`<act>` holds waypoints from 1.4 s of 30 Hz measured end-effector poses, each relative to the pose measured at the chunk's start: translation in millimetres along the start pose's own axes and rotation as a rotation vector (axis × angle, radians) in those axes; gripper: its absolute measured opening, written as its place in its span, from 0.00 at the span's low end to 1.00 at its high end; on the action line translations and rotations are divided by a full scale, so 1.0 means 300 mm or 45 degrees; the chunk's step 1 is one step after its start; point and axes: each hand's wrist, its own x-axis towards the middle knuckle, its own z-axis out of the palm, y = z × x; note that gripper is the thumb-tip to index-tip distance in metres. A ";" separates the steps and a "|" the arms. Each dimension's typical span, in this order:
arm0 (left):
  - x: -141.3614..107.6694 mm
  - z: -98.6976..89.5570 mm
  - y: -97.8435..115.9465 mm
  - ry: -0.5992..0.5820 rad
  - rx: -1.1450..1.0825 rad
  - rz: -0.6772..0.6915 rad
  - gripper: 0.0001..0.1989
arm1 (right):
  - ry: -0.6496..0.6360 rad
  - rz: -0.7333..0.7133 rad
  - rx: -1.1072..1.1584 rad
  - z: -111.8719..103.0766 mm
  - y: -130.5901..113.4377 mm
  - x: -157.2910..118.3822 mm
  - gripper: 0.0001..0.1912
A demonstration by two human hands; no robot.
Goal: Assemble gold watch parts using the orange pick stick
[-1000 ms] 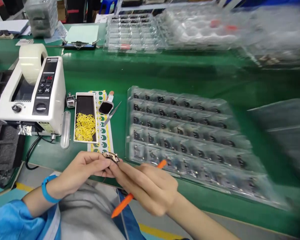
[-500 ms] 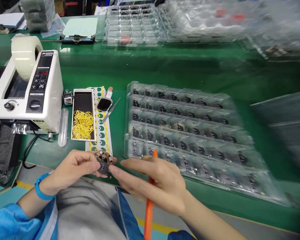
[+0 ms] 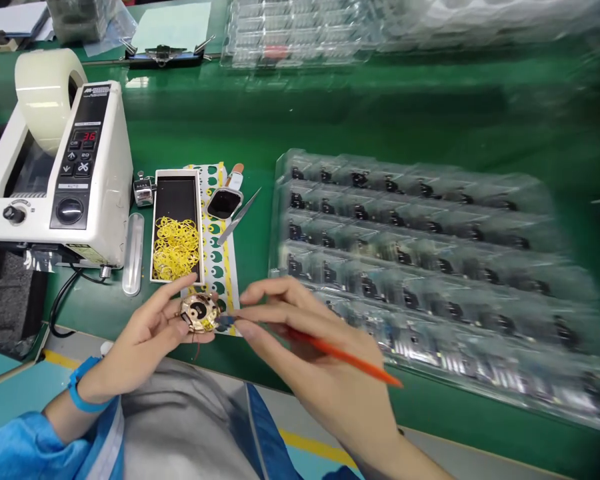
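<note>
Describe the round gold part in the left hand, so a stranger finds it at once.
On the green workbench, find the tray of yellow rubber bands. Just below it, the left hand holds the round gold part, the only disc with a dark centre.

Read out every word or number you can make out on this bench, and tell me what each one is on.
"36": red display of the white tape dispenser.
"AUTO": under the dispenser's keypad.
Too small or blurred to read: the dispenser's model marking, the tally counter digits.
</note>
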 end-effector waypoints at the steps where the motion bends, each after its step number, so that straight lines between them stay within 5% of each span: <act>1: -0.001 0.002 -0.001 0.010 0.033 0.028 0.23 | -0.041 0.055 0.055 0.007 0.000 0.013 0.07; 7: 0.003 0.005 -0.004 0.055 0.145 0.082 0.20 | -0.149 0.211 0.170 0.021 0.019 0.060 0.06; 15: 0.020 -0.007 0.014 0.144 0.130 0.174 0.18 | -0.210 0.054 0.082 -0.025 -0.015 0.096 0.07; 21: 0.029 0.019 0.031 0.125 0.171 0.183 0.16 | -0.321 0.109 0.079 -0.015 -0.023 0.116 0.06; 27: 0.038 0.044 0.009 0.230 0.159 0.190 0.11 | -0.267 0.083 0.086 -0.005 -0.027 0.110 0.07; 33: 0.044 0.061 0.009 0.220 0.127 0.218 0.10 | -0.016 0.018 0.068 0.010 -0.044 0.086 0.07; 42: 0.015 0.022 0.002 0.190 0.248 0.219 0.20 | -0.208 0.149 0.114 -0.009 -0.003 0.108 0.07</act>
